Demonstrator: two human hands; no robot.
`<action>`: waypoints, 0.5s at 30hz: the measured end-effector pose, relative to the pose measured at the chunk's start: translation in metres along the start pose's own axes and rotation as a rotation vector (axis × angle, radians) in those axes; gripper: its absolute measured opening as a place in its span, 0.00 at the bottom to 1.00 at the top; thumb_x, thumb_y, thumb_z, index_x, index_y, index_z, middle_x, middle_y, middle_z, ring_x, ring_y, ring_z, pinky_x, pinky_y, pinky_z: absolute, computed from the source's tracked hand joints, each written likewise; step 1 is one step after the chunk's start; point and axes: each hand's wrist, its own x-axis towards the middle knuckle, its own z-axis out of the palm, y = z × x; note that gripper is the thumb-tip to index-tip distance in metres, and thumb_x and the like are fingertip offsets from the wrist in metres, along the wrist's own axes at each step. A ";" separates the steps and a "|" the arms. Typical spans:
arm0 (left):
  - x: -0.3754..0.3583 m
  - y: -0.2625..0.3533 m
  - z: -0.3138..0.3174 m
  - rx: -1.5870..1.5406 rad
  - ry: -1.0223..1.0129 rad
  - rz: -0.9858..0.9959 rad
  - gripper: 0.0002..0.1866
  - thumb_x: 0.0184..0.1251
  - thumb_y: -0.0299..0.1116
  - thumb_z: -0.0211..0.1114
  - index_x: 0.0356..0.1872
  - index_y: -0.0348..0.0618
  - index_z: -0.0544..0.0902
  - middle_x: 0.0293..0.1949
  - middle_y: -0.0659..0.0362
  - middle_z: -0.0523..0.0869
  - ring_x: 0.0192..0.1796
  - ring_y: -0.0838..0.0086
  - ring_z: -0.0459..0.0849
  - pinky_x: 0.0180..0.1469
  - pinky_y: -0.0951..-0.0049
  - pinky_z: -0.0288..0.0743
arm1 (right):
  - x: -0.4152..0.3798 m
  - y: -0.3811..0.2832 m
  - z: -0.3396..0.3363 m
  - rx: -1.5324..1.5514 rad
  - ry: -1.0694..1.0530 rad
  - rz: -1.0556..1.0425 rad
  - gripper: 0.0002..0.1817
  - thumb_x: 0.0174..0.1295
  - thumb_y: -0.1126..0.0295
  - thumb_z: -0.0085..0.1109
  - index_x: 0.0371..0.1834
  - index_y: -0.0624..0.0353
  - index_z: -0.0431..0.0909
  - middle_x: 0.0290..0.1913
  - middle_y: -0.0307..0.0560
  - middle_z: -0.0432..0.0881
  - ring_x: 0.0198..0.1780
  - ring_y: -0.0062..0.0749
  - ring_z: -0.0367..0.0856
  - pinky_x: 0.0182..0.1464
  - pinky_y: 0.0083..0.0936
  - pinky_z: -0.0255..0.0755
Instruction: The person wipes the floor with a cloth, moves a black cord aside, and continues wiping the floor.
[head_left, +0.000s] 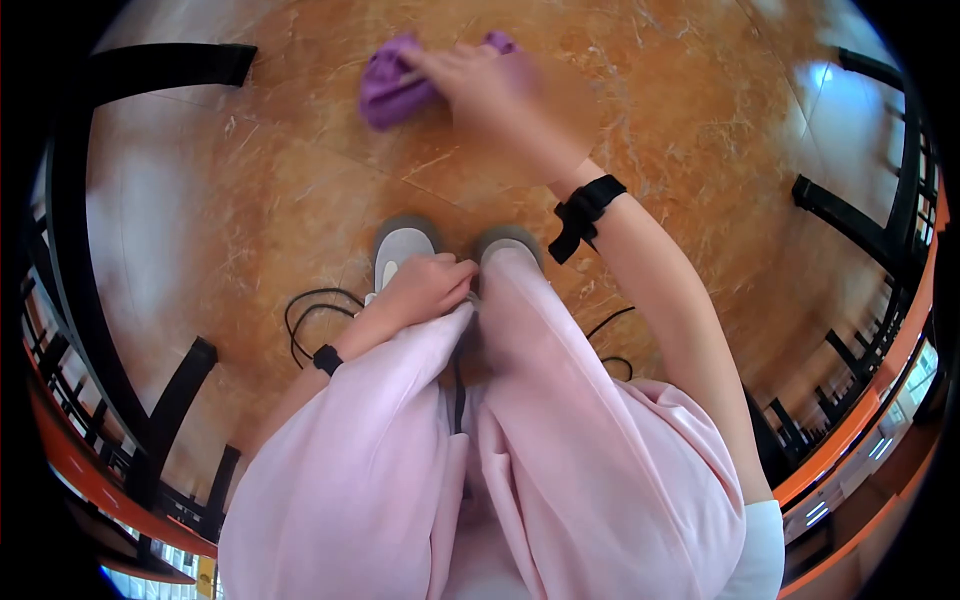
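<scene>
A crumpled purple cloth (393, 92) lies against the brown marbled floor (330, 190), ahead of the shoes. My right hand (475, 80) is stretched forward over it, its fingers pressed on the cloth, partly smeared by motion. More purple fabric shows just beyond that hand. My left hand (428, 287) is by the knees, fingers curled at the hem of the pink trousers (370, 410); what it grips, if anything, is too small to name. Black straps sit on both wrists.
Grey shoes (407, 243) stand below the hands. Thin black cables (300, 312) loop on the floor at both sides. Black metal legs (70, 220) with orange-edged tops rise at the left, and similar legs (850, 215) stand at the right.
</scene>
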 end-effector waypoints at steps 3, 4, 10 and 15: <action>0.000 -0.001 -0.001 0.017 -0.014 0.011 0.07 0.58 0.33 0.59 0.32 0.42 0.79 0.21 0.51 0.77 0.25 0.56 0.78 0.29 0.60 0.71 | -0.009 -0.021 -0.008 -0.065 -0.283 -0.266 0.22 0.54 0.70 0.54 0.55 0.43 0.73 0.46 0.30 0.79 0.48 0.25 0.75 0.48 0.29 0.64; 0.000 -0.001 -0.001 0.007 -0.013 0.011 0.07 0.58 0.33 0.58 0.33 0.42 0.79 0.21 0.51 0.77 0.25 0.56 0.78 0.29 0.60 0.71 | -0.016 -0.021 -0.012 -0.036 -0.319 -0.370 0.20 0.55 0.68 0.54 0.53 0.42 0.75 0.46 0.28 0.79 0.49 0.23 0.75 0.49 0.29 0.64; -0.002 -0.001 -0.001 0.031 -0.012 0.023 0.06 0.58 0.32 0.59 0.33 0.43 0.79 0.21 0.54 0.76 0.24 0.59 0.77 0.27 0.62 0.71 | -0.059 -0.002 -0.073 0.096 -0.553 -0.470 0.17 0.49 0.70 0.56 0.45 0.44 0.80 0.47 0.29 0.79 0.51 0.29 0.73 0.55 0.29 0.62; -0.001 -0.005 0.001 0.017 -0.005 0.048 0.05 0.58 0.32 0.59 0.34 0.45 0.79 0.21 0.55 0.75 0.24 0.60 0.77 0.26 0.62 0.71 | -0.090 0.015 -0.122 0.209 -0.202 0.138 0.26 0.42 0.81 0.56 0.49 0.52 0.79 0.47 0.42 0.80 0.52 0.40 0.74 0.56 0.34 0.65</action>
